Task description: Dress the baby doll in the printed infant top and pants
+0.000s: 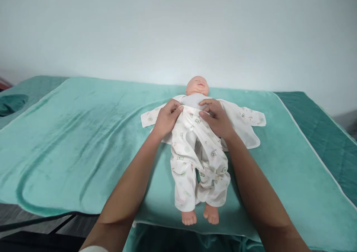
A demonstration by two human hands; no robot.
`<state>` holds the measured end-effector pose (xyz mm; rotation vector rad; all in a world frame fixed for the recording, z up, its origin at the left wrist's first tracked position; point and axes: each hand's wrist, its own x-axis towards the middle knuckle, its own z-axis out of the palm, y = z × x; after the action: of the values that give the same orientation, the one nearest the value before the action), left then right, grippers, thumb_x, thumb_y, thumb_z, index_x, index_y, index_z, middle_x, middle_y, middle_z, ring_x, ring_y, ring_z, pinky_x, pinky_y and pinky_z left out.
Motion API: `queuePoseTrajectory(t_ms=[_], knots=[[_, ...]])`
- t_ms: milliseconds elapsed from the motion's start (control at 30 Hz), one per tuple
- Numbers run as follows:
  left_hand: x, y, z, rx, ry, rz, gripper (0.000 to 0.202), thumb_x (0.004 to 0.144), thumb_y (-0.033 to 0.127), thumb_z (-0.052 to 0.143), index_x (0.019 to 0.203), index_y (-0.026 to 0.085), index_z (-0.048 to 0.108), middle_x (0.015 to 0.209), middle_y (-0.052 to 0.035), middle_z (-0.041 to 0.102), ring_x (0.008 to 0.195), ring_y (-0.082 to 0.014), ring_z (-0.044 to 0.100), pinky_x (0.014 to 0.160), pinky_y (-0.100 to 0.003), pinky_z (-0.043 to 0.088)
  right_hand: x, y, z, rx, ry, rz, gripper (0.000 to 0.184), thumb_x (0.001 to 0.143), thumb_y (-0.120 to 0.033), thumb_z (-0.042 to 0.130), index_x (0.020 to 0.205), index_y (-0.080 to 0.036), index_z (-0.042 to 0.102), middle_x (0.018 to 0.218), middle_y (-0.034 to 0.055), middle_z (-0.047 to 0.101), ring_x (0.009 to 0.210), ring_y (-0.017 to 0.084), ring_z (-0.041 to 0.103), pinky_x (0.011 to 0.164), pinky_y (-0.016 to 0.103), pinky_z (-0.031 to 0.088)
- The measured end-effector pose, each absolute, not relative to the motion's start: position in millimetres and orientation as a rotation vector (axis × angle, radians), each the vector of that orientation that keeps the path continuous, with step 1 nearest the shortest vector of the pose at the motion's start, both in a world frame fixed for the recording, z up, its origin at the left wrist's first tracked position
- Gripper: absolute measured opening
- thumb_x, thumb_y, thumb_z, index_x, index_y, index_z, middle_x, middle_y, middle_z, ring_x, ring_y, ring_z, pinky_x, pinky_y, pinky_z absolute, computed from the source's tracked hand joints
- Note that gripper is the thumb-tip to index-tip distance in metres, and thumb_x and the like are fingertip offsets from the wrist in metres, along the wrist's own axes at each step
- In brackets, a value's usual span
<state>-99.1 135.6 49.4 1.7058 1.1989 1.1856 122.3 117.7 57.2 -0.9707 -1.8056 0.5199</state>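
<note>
**Bimanual contact at the waist, viewed from above**

A baby doll with a bald, flesh-pink head (197,85) and a pale grey torso (192,100) lies on its back before me, head towards the plain pale wall (167,29) and bare, flesh-pink feet (189,217) towards my body. It rests near the front edge of a smooth, mint-green plush blanket (69,140), which is creased in long folds at left. White cloth trousers (184,148) printed with small animal figures cover the legs; their waistband sits across the torso, and an opening at the crotch shows a greyish surface within. The cuffs end just above the feet, the right-hand leg being the more bunched.

Left hand (168,117): my thumb and index finger are closed together on the waistband at its left corner, the other fingers curled behind. Right hand (216,117): my thumb lies at the opposite end of the waistband, while my index finger extends over the grey torso, slightly parted from the thumb; whether cloth is pinched between my fingers I cannot tell.

A white cloth jacket (242,126), its sleeves printed with small figures, lies spread to both sides of the torso, sleeves outstretched. Dark green quilted fabric (320,122) shows beyond the blanket's right edge.
</note>
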Motion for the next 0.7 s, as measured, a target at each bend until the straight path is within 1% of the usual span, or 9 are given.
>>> queuePoseTrajectory(t_ms=[100,167,233,300,367,433,600,700], knots=[[-95.7,154.6,55.1,1.717,1.133,1.078,0.021,0.093,0.041,0.059,0.087,0.022,0.052,0.065,0.0048,0.048,0.060,-0.0116,0.042,0.056,-0.024,0.030,144.6,118.6,64.0,-0.953,-1.893,0.862,0.035,0.091,-0.048,0.065,0.071,-0.022,0.051,0.133,0.0046,0.060,0.118,0.026,0.055,0.098,0.043,0.041],[-93.6,161.8,53.4,1.725,1.109,1.043,0.022,0.092,0.042,0.059,0.086,0.022,0.052,0.065,0.0049,0.046,0.059,-0.0113,0.040,0.056,-0.023,0.029,154.4,120.5,63.2,-0.959,-1.833,0.979,0.038,0.089,-0.049,0.067,0.070,-0.021,0.048,0.136,0.0031,0.060,0.119,0.026,0.055,0.097,0.042,0.042],[-92.1,164.3,48.6,1.715,1.091,1.060,0.022,0.091,0.041,0.061,0.085,0.021,0.053,0.066,0.0044,0.044,0.061,-0.0114,0.040,0.058,-0.023,0.031,157.2,125.7,55.9,-0.986,-1.676,1.004,0.037,0.088,-0.050,0.067,0.071,-0.022,0.050,0.125,0.0033,0.066,0.113,0.025,0.057,0.096,0.040,0.044],[-91.4,163.3,43.5,1.692,1.090,1.097,0.023,0.090,0.042,0.063,0.085,0.021,0.055,0.069,0.0037,0.045,0.063,-0.0116,0.042,0.059,-0.023,0.032,154.5,133.4,44.2,-1.056,-1.457,0.982,0.035,0.086,-0.052,0.066,0.074,-0.023,0.051,0.102,0.0026,0.068,0.096,0.022,0.060,0.086,0.036,0.047],[-92.1,161.0,41.1,1.669,1.094,1.114,0.024,0.089,0.043,0.064,0.086,0.020,0.057,0.070,0.0031,0.047,0.064,-0.0116,0.043,0.060,-0.024,0.033,150.2,141.0,33.1,-1.138,-1.280,0.942,0.035,0.083,-0.055,0.067,0.076,-0.024,0.052,0.081,-0.0001,0.062,0.077,0.018,0.055,0.073,0.033,0.046],[-94.6,159.1,42.1,1.662,1.097,1.086,0.025,0.088,0.044,0.065,0.086,0.020,0.058,0.071,0.0027,0.049,0.065,-0.0116,0.044,0.061,-0.024,0.034,147.0,145.5,26.4,-1.188,-1.212,0.887,0.035,0.081,-0.055,0.068,0.075,-0.024,0.053,0.073,-0.0017,0.056,0.070,0.016,0.050,0.068,0.031,0.044],[-106.7,159.9,47.0,1.667,1.012,0.911,0.029,0.088,0.047,0.064,0.086,0.019,0.062,0.080,0.0000,0.056,0.073,-0.0132,0.050,0.066,-0.025,0.038,147.2,143.2,27.2,-1.228,-1.326,0.836,0.032,0.083,-0.050,0.069,0.074,-0.022,0.059,0.080,-0.0002,0.059,0.077,0.017,0.052,0.075,0.032,0.043],[-109.3,161.6,42.7,1.668,1.014,0.965,0.028,0.088,0.046,0.064,0.083,0.019,0.060,0.079,0.0005,0.054,0.073,-0.0134,0.049,0.067,-0.025,0.038,152.4,138.6,30.5,-1.214,-1.450,0.788,0.031,0.086,-0.048,0.067,0.073,-0.022,0.058,0.092,0.0014,0.062,0.087,0.018,0.054,0.083,0.033,0.043]])
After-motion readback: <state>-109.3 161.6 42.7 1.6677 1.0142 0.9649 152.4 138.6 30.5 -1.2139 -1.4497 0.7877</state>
